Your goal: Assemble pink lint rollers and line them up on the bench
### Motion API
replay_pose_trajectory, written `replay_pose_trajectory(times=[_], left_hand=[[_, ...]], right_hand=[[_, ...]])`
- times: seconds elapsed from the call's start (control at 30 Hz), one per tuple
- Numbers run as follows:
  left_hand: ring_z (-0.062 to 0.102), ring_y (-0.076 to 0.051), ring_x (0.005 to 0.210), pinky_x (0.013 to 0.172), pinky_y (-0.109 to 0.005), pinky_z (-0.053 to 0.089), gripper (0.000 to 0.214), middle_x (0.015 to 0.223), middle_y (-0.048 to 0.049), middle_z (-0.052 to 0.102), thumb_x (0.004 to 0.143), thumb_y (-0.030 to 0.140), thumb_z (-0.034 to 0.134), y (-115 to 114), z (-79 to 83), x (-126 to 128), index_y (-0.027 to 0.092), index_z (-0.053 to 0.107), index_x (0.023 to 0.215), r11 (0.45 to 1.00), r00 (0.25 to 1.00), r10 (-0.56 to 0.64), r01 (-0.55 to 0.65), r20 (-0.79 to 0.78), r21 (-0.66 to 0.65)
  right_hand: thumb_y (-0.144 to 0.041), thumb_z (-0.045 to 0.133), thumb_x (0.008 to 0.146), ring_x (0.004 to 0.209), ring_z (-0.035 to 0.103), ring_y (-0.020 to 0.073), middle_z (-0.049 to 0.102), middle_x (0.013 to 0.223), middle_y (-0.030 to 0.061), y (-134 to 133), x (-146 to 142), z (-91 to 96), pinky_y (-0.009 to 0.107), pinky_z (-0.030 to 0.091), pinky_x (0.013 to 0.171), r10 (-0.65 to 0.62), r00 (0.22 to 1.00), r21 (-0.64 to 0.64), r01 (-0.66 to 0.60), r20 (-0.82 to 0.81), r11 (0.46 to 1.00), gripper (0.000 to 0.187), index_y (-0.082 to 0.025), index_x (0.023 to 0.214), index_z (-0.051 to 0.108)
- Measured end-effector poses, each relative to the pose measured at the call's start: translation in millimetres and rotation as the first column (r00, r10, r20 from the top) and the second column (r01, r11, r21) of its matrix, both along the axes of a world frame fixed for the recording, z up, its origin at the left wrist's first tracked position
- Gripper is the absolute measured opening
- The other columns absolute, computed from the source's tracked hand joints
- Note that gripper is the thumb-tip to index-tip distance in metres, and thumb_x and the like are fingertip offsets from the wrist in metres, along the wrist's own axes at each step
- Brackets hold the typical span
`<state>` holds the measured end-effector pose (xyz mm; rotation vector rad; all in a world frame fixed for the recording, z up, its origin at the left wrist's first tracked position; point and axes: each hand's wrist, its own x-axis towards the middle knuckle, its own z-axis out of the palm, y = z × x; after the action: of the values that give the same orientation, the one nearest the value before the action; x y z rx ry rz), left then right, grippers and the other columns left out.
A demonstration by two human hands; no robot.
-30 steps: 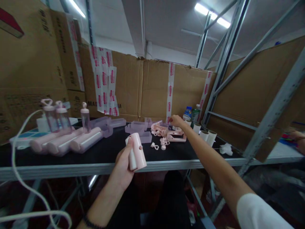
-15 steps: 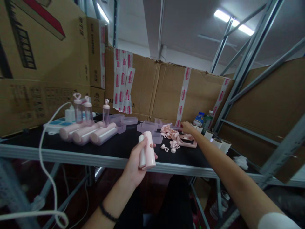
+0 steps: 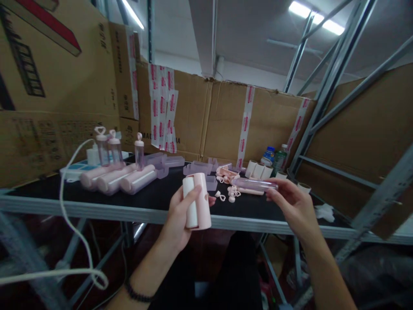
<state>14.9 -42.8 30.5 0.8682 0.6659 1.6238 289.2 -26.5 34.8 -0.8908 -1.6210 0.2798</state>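
Observation:
My left hand (image 3: 180, 211) is wrapped round a pink cylindrical case (image 3: 203, 202) with a white roll (image 3: 190, 202) set in its side, held upright in front of the table edge. Between the fingertips of my right hand (image 3: 292, 204) is a clear pinkish plastic tube (image 3: 253, 184), lying nearly level and pointing left toward the case. Below and behind the tube sit small pink heart-loop caps (image 3: 220, 196) and pink plastic frames (image 3: 227, 174). Translucent lilac covers (image 3: 197, 168) lie behind the case.
At the left, several pink cylinders (image 3: 137, 178) lie side by side with clear heart-topped tubes (image 3: 139, 150) standing on them. White rolls (image 3: 258, 171) and bottles (image 3: 280, 159) stand at the right. A white cable (image 3: 58, 215) hangs at the left; cardboard walls (image 3: 187, 112) enclose the black tabletop (image 3: 155, 200).
My right hand has come back from the parts pile toward me, now with the clear tube in its fingers. My left hand has turned the case slightly, showing more of the white roll.

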Motion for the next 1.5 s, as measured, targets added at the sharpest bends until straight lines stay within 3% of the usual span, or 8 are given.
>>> replay_pose_trajectory(times=[0.1, 0.2, 0.7, 0.9, 1.0, 1.27, 1.4, 1.5], left_hand=[[0.075, -0.020, 0.072, 0.062, -0.024, 0.061, 0.042, 0.080, -0.0054, 0.075, 0.080, 0.037, 0.084, -11, 3.9, 6, 0.016, 0.061, 0.108, 0.999, 0.998, -0.026, 0.029, -0.061, 0.047], [0.071, -0.015, 0.063, 0.056, -0.020, 0.058, 0.042, 0.077, -0.0014, 0.072, 0.079, 0.038, 0.086, -19, 8.3, 9, 0.017, 0.061, 0.105, 0.997, 0.996, -0.029, 0.035, -0.086, 0.065], [0.069, -0.016, 0.059, 0.047, -0.023, 0.057, 0.053, 0.079, 0.0009, 0.067, 0.067, 0.042, 0.093, -28, 15.9, 9, 0.020, 0.062, 0.103, 0.999, 0.983, 0.034, -0.027, -0.180, 0.043], [0.070, -0.021, 0.058, 0.057, -0.039, 0.067, 0.051, 0.074, -0.0010, 0.070, 0.074, 0.041, 0.089, -34, 15.8, 13, 0.019, 0.057, 0.108, 0.997, 0.964, -0.044, 0.060, -0.261, 0.053], [0.071, -0.021, 0.056, 0.056, -0.040, 0.067, 0.049, 0.072, 0.0006, 0.069, 0.075, 0.040, 0.088, -41, 18.9, 16, 0.020, 0.055, 0.105, 0.998, 0.965, -0.012, 0.027, -0.263, 0.053], [0.070, -0.023, 0.055, 0.050, -0.037, 0.064, 0.046, 0.071, 0.0006, 0.068, 0.075, 0.039, 0.087, -47, 21.7, 14, 0.021, 0.057, 0.106, 0.997, 0.958, 0.015, 0.008, -0.288, 0.078], [0.073, -0.024, 0.072, 0.065, -0.036, 0.064, 0.045, 0.089, -0.0056, 0.073, 0.079, 0.041, 0.083, -38, 18.3, 10, 0.020, 0.062, 0.113, 0.992, 0.926, 0.076, -0.032, -0.371, 0.123], [0.064, -0.031, 0.125, 0.107, -0.042, 0.052, 0.058, 0.136, -0.0117, 0.065, 0.075, 0.028, 0.085, -35, 21.5, 6, 0.023, 0.063, 0.129, 0.917, 0.808, 0.355, -0.203, -0.470, 0.343]], right_hand=[[-0.036, 0.072, 0.095, 0.076, 0.068, 0.0151, 0.074, 0.094, 0.0029, -37, -18, 0.5, 0.022, 0.057, 0.068, 0.042, 0.999, -0.038, -0.042, -0.005, 0.998, 0.022, -0.023, 0.113, 0.074], [-0.033, 0.072, 0.095, 0.081, 0.068, 0.0147, 0.074, 0.102, 0.0028, -50, -29, 2.6, 0.021, 0.057, 0.073, 0.082, 0.996, -0.055, -0.080, 0.038, 0.995, 0.020, -0.024, 0.114, 0.074], [-0.034, 0.071, 0.097, 0.095, 0.070, 0.0207, 0.073, 0.114, 0.0058, -56, -31, 2.6, 0.028, 0.059, 0.080, 0.108, 0.993, -0.049, -0.105, 0.049, 0.993, 0.022, -0.026, 0.118, 0.073], [-0.031, 0.073, 0.096, 0.099, 0.070, 0.0203, 0.074, 0.113, 0.0033, -59, -30, 4.9, 0.027, 0.057, 0.083, 0.091, 0.990, 0.002, -0.092, 0.106, 0.996, 0.019, -0.029, 0.115, 0.073], [-0.028, 0.072, 0.096, 0.098, 0.070, 0.0191, 0.074, 0.111, 0.0023, -57, -32, 3.4, 0.026, 0.056, 0.084, 0.098, 0.987, 0.014, -0.101, 0.130, 0.995, 0.018, -0.029, 0.115, 0.073], [-0.031, 0.067, 0.098, 0.081, 0.067, 0.0182, 0.071, 0.096, 0.0045, -57, -43, -1.7, 0.025, 0.053, 0.068, 0.101, 0.994, -0.029, -0.100, 0.044, 0.995, 0.013, -0.022, 0.107, 0.070], [-0.033, 0.066, 0.098, 0.081, 0.067, 0.0183, 0.071, 0.095, 0.0043, -56, -40, 0.1, 0.025, 0.054, 0.068, 0.108, 0.994, -0.034, -0.109, -0.022, 0.994, 0.015, -0.022, 0.107, 0.070], [-0.034, 0.067, 0.098, 0.080, 0.067, 0.0177, 0.071, 0.094, 0.0033, -56, -35, 4.4, 0.024, 0.053, 0.068, 0.126, 0.992, -0.033, -0.125, 0.017, 0.992, 0.015, -0.023, 0.107, 0.071]])
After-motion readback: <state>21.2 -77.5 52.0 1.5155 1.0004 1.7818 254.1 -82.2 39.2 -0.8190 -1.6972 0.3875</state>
